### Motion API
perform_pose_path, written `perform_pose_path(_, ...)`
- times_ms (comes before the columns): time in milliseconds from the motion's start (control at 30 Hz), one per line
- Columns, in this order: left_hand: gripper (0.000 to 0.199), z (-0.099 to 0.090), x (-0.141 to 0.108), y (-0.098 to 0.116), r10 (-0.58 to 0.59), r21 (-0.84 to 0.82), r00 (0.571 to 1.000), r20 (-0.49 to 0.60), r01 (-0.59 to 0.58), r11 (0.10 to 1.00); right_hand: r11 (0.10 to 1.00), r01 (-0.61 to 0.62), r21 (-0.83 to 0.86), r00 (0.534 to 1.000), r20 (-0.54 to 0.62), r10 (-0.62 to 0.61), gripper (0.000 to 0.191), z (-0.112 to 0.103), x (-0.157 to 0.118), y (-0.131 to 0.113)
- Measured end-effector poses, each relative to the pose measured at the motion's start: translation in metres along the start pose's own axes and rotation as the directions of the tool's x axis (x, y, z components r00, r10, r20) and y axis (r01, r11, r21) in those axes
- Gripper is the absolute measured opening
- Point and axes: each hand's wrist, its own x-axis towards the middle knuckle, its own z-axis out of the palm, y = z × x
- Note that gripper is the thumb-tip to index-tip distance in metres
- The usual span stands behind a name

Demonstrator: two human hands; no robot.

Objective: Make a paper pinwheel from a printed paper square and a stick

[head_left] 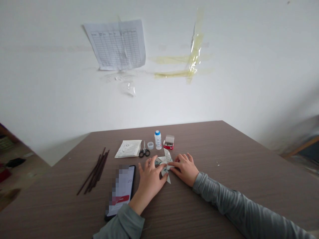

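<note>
The left grip and the right grip come in from either side of a folded paper pinwheel, which sits between them on the tabletop. Both grips are nearly closed on the paper, the left with its fingers curved over the folds and the right with its fingertips reaching in from the other side. This looks like a way to keep the layers from springing apart. The paper's blades splay outward, and its long axis runs roughly front to back, one tip pointing toward the wall and another toward the person. Beyond the left grip lie black-handled scissors and a paper packet. Beyond the right grip stand a white bottle and a small open box. A smartphone lies just beside the left grip.
</note>
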Motion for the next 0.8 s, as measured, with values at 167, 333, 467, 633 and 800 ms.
perform_pose_path(167,0.051,-0.014,-0.001,0.009,-0.010,0.032,0.999,0.036,0.009,0.999,0.999,0.001,-0.039,0.999,0.037,0.000,0.035,-0.003,0.002,-0.003)
perform_pose_path(333,0.050,-0.019,0.000,0.010,0.002,0.050,0.999,0.052,-0.004,0.999,0.998,0.014,-0.056,1.000,0.017,-0.013,0.035,-0.002,0.003,-0.002)
perform_pose_path(467,0.046,-0.009,0.000,0.008,-0.002,0.058,1.000,0.018,0.001,0.998,0.999,0.014,-0.036,1.000,-0.001,-0.014,0.036,0.000,0.002,0.000)
perform_pose_path(633,0.042,0.001,0.001,0.002,-0.006,0.039,1.000,-0.031,0.008,0.999,1.000,0.017,-0.012,1.000,-0.022,-0.017,0.033,0.002,0.002,0.006)
perform_pose_path(800,0.045,-0.003,0.002,0.004,-0.026,0.024,0.999,-0.030,0.027,0.999,0.999,0.025,0.020,0.999,-0.044,-0.024,0.031,0.008,0.003,0.011)
